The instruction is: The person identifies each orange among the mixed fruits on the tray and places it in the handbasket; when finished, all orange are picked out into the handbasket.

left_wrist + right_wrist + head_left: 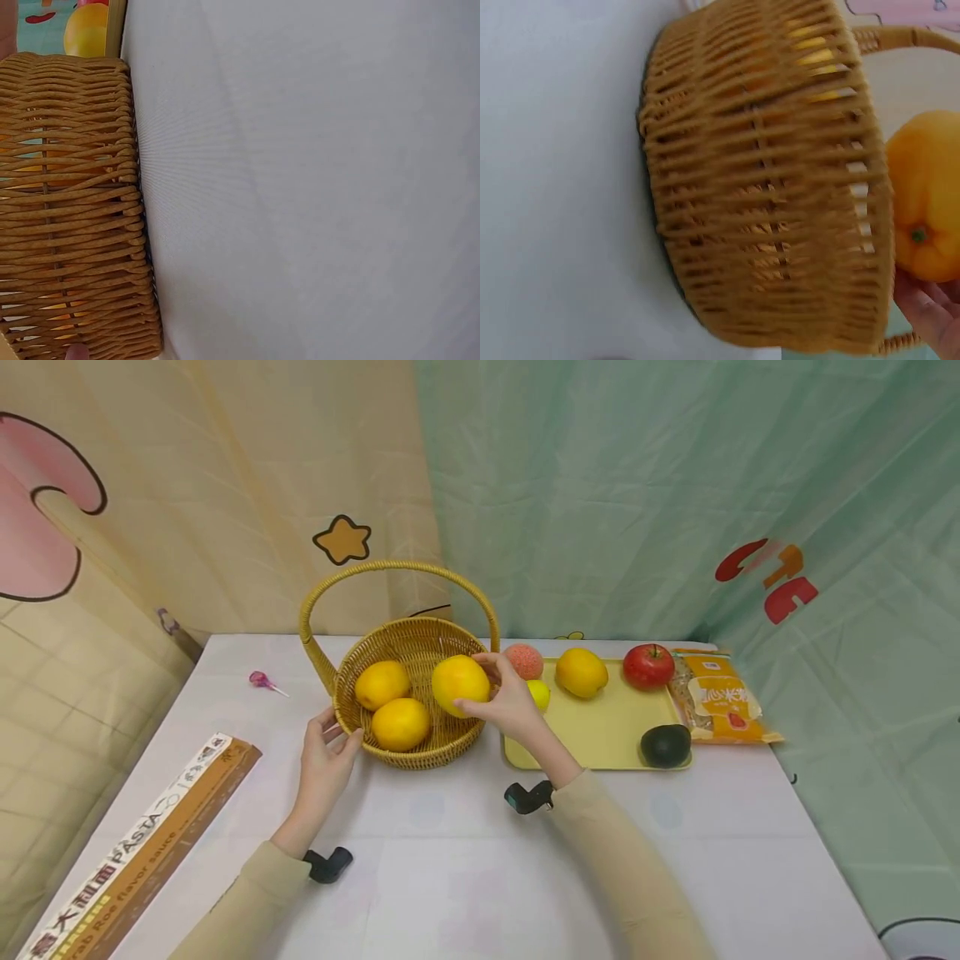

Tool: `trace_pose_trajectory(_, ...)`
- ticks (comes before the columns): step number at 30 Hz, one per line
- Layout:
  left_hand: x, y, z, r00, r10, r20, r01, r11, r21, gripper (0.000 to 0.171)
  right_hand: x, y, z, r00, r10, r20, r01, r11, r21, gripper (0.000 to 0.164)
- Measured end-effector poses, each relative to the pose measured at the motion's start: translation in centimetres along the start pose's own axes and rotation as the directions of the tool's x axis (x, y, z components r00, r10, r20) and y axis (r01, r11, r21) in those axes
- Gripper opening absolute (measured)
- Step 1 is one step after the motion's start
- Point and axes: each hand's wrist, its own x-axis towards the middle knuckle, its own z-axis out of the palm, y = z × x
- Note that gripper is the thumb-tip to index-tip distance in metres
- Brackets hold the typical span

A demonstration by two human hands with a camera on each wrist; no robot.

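Note:
A wicker basket [420, 763] with a tall arched handle stands toward the back of the table. Two oval yellow-orange fruits [382, 685] lie inside its left half. Above the basket's right side, my right hand [513, 702] holds another yellow-orange fruit [461, 685] between thumb and fingers. The right wrist view shows a small green stem spot on this fruit [928, 195], just past the basket rim. My left hand [324, 768] grips the basket's left side by the rim, and a fingertip [76, 352] shows against the weave in the left wrist view.
Right of the basket, a yellow tray [592, 735] carries a yellow-orange fruit [582, 673], a red apple [648, 667], a dark green avocado [665, 746], a pink ball [524, 662] and a small lime-yellow fruit [538, 694]. Nearby are an orange food packet [720, 697], pasta box [142, 843] and lollipop [260, 679].

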Motion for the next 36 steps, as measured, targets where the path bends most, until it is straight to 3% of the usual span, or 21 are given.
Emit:
trace_pose_trajectory(7, 0.2, -0.2, 0.0, 1.000, -0.013, 0.004, 0.013, 1.000, 0.002, 0.063, 2.4, -0.2, 2.3, 1.000, -0.021, 0.005, 0.021, 0.988, -0.155, 0.073)
trace_pose_trajectory(16, 0.2, -0.1, 0.0, 1.000, -0.026, 0.010, 0.026, 1.000, -0.003, 0.063, 5.2, 0.4, 3.5, 0.999, 0.025, 0.023, -0.015, 0.936, -0.352, 0.077)
trace_pose_trajectory(27, 0.0, -0.2, 0.2, 0.999, -0.037, 0.035, 0.037, 0.999, 0.005, 0.063, 6.4, 1.0, 4.4, 0.995, 0.073, 0.073, -0.039, 0.922, -0.385, 0.073)
trace_pose_trajectory(36, -0.1, -0.1, -0.2, 0.999, -0.036, 0.033, 0.035, 0.999, 0.018, 0.064, 6.3, 0.8, 4.5, 0.995, 0.045, 0.085, -0.002, 0.895, -0.446, 0.076)
